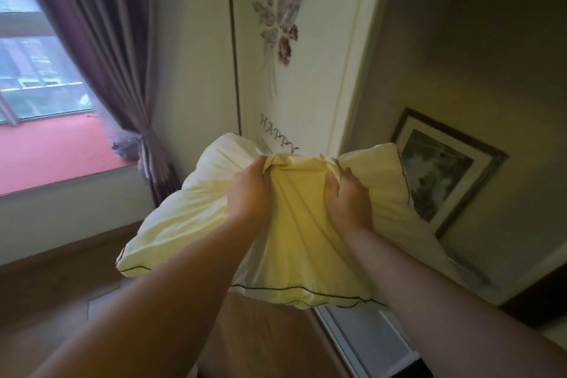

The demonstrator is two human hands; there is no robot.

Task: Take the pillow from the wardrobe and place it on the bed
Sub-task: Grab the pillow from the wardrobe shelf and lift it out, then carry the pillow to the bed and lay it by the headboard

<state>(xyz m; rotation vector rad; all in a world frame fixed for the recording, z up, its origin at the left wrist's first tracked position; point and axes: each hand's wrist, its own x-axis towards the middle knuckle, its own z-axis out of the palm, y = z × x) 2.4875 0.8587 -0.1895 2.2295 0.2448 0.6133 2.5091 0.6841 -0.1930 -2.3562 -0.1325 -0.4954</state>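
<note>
A pale yellow pillow (190, 218) with dark stitched edging hangs in the air in front of me, bunched at its middle. My left hand (248, 193) grips the crumpled fabric on the left of the bunch. My right hand (349, 199) grips it on the right. Both arms reach forward from the bottom of the view. Behind the pillow stands the white wardrobe door (294, 77), painted with purple flowers and the word HAPPY. The wardrobe's dark open interior (478, 70) lies to the right. No bed is in view.
A framed picture (441, 175) leans inside the wardrobe at the right. A purple curtain (110, 55) hangs tied back beside the window (33, 70) at the left, over a pink sill (55, 153). Wooden floor (76, 294) lies below; a sliding track (362, 337) runs along the wardrobe's base.
</note>
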